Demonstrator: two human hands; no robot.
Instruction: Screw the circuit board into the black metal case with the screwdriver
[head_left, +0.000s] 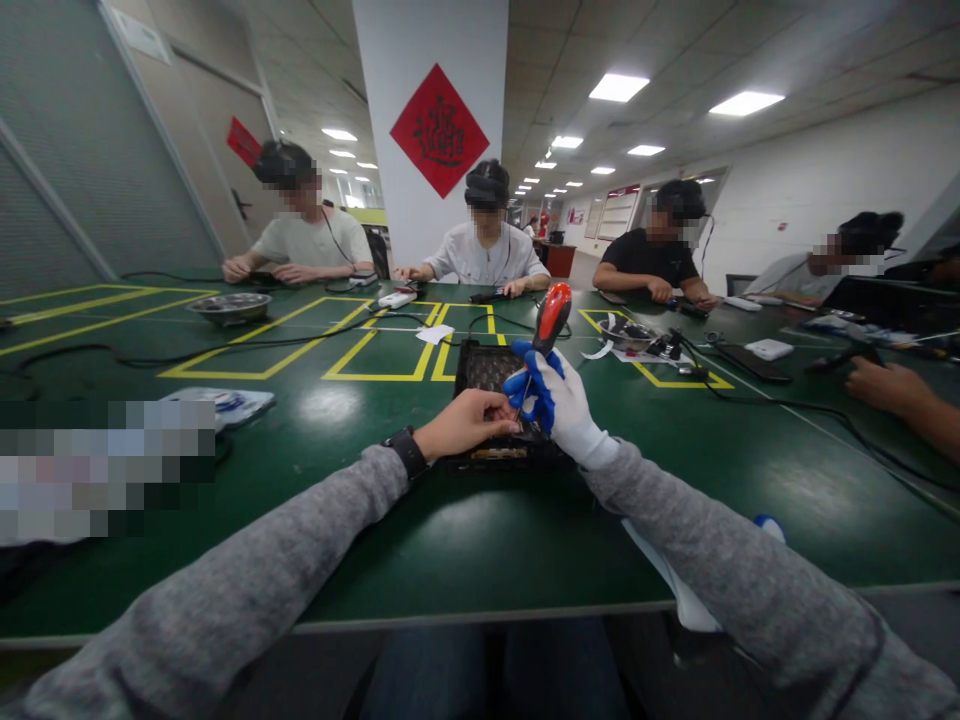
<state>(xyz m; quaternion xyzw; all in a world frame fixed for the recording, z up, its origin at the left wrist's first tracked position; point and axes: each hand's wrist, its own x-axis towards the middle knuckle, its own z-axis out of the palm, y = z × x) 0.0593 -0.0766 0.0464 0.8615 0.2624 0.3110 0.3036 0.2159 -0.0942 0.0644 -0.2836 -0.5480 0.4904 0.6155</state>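
A screwdriver with a red and black handle stands nearly upright in my right hand, which wears a white and blue glove and is closed around it. Its shaft points down into a black box-like device on the green table. My left hand, bare with a dark watch on the wrist, is closed in a pinch near the screwdriver's tip, over the device. What sits between its fingertips, if anything, is too small to make out. Both hands cover part of the device's inside.
Dark cables run across the green table. A metal bowl is at the left, a white paper scrap behind the device, and a tray of small parts to the right. Several people sit around the table; one hand reaches in at right.
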